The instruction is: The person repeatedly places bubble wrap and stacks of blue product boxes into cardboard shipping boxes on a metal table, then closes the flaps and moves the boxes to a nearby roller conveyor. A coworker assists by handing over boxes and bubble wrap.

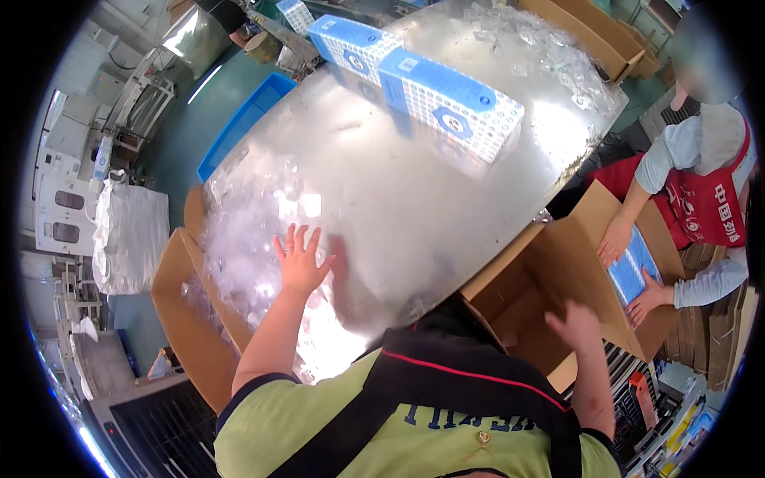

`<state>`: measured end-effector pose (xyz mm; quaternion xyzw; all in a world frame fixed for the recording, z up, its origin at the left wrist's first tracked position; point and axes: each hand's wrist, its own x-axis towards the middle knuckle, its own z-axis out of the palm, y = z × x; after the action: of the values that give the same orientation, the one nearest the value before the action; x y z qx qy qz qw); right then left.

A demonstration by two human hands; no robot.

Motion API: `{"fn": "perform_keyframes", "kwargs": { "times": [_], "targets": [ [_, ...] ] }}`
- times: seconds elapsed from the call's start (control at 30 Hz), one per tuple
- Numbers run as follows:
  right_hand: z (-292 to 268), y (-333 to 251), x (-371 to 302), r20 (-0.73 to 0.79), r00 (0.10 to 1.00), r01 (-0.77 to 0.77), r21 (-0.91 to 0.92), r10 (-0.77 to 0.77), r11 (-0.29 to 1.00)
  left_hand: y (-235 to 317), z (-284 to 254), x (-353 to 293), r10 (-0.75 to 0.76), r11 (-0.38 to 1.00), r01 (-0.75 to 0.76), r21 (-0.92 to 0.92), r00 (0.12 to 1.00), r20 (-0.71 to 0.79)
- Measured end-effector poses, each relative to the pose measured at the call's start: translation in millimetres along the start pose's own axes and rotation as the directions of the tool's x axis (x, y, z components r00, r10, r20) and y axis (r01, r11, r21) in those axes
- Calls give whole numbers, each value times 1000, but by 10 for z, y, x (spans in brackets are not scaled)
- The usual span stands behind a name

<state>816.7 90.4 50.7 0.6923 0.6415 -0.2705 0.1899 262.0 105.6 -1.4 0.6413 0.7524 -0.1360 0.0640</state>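
My left hand (301,261) is spread open above the metal table (374,215), with nothing in it. It is beside a heap of clear plastic pieces (247,231) along the table's left side. Over an open cardboard box (526,315) at the table's near right edge is my right hand (578,325). It looks slightly blurred, with a finger and thumb apart and nothing visible in it. The visible inside of that box is bare brown cardboard. Farther up the table lies a row of blue-and-white patterned cartons (450,99), end to end.
At right, a co-worker in a red apron (709,199) has both hands on blue-and-white packs (633,267) in another cardboard box. More clear plastic pieces (550,52) lie at the far right. A cardboard box (187,311) and a blue bin (239,123) flank the table's left side.
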Motion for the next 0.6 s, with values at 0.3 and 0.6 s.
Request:
{"fn": "perform_keyframes", "kwargs": {
  "times": [0.3,0.6],
  "targets": [
    [-1835,-2079,2585,-521,794,279,-147,-314,949,7,-103,931,95,992,-110,-67,977,-193],
    [-1700,-2698,1684,-105,629,692,-377,-771,616,1044,-812,1083,576,724,-687,-54,646,-500]
  ]
}}
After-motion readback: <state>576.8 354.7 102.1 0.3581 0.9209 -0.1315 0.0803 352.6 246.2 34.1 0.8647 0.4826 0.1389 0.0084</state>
